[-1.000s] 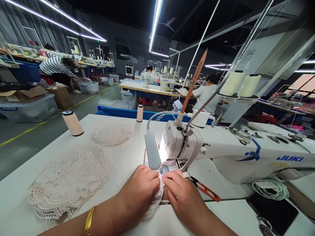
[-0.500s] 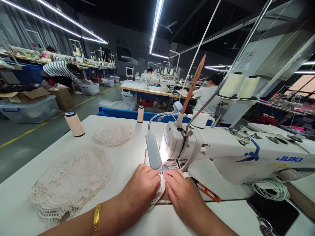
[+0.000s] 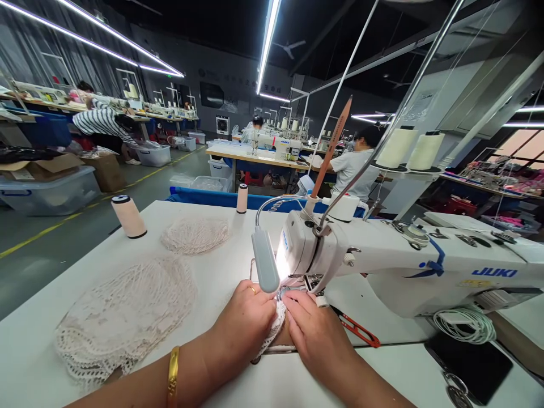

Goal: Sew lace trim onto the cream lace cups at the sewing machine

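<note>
My left hand (image 3: 250, 320) is closed on the left edge of a piece of white lace (image 3: 274, 330) just in front of the needle area of the sewing machine (image 3: 314, 249). Opposite it, my right hand (image 3: 317, 326) pinches the same lace from the right, its fingertips close to the presser foot. The strip hangs down between both hands, and its far end is hidden under the machine head. A small grey lamp (image 3: 266, 263) lights the spot from above. The needle itself cannot be made out.
Stacked lace pieces (image 3: 123, 317) and a smaller lace pile (image 3: 195, 235) lie on the left. Two thread cones, one a peach cone (image 3: 129, 216), stand behind. Orange-handled snips (image 3: 359, 330), coiled cable (image 3: 465, 327) and a black phone-like slab (image 3: 471, 365) sit right. Co-workers are farther back.
The lace between my hands has shifted slightly, and my left wrist has moved a little to the right. Both hands keep their hold; the view has tilted slightly.
</note>
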